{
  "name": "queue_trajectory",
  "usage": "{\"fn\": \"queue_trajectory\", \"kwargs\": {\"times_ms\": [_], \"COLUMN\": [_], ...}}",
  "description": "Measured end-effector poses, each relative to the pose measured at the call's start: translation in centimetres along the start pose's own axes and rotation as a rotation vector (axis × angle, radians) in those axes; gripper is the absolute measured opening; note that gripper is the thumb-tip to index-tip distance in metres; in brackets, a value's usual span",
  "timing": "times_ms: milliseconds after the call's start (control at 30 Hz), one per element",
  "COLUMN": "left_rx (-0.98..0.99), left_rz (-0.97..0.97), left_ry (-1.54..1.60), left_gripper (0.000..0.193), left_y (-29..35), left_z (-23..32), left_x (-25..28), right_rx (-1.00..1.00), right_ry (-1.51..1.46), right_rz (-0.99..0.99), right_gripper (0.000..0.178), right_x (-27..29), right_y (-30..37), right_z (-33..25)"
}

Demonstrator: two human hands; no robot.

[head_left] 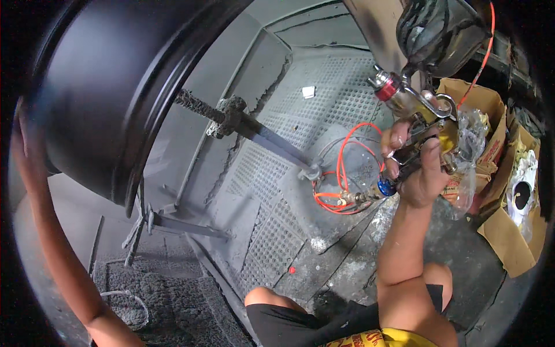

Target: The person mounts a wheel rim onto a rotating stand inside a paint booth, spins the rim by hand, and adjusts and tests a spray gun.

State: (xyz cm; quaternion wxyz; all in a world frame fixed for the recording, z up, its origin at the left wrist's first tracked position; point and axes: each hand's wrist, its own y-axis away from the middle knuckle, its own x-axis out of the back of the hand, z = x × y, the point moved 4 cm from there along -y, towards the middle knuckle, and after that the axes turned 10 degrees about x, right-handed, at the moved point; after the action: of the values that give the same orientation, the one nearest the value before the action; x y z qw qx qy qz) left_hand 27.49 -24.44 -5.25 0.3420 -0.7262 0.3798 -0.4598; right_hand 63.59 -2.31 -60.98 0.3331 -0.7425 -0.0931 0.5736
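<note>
A large glossy black wheel rim (pixel 110 87) fills the upper left, held up on a crusted metal stand (pixel 260 136). At the far left, my left hand (pixel 28 144) grips the rim's outer edge; its fingertips fade into the dark border of the view. In my right hand (pixel 419 168) is a metal spray gun (pixel 404 101), its fingers wrapped round the handle and trigger. The gun has a red ring behind its nozzle, which points up and left, away from the wheel rim. A paint-streaked metal cup (pixel 442 37) sits on the gun. An orange air hose (pixel 341 153) joins the handle's base.
Two open cardboard boxes (pixel 509 248) stand at the right, with clear plastic (pixel 471 139) and other items inside. Grey perforated mats (pixel 266 173) cover part of the floor. A second stand arm (pixel 188 225) lies below the rim, above a rough dark mat (pixel 156 295).
</note>
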Motion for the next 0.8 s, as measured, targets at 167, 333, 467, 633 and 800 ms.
{"fn": "queue_trajectory", "kwargs": {"times_ms": [167, 333, 467, 633, 800], "left_rx": [-0.086, 0.022, 0.227, 0.735, 0.404], "left_rz": [0.026, 0.168, -0.313, -0.960, -1.973], "left_ry": [-0.157, -0.244, -0.475, -0.712, -0.416], "left_gripper": [0.054, 0.056, 0.054, 0.044, 0.060], "left_y": [5.2, 12.3, 18.1, 34.5, 50.2], "left_z": [-2.7, -5.6, -8.2, -12.0, 13.3], "left_x": [1.5, 1.1, 0.4, 1.4, -6.4], "right_rx": [0.044, -0.011, 0.012, 0.006, 0.064], "right_ry": [0.117, 0.215, 0.176, 0.200, 0.295], "right_rz": [0.033, 0.017, 0.067, 0.068, 0.101], "right_gripper": [0.058, 0.053, 0.041, 0.032, 0.030], "right_x": [1.0, 1.7, 1.8, 1.6, 2.0], "right_y": [-0.8, -1.1, -1.3, -1.3, -1.6], "right_z": [-0.4, -0.8, -0.9, -0.3, -1.0]}}
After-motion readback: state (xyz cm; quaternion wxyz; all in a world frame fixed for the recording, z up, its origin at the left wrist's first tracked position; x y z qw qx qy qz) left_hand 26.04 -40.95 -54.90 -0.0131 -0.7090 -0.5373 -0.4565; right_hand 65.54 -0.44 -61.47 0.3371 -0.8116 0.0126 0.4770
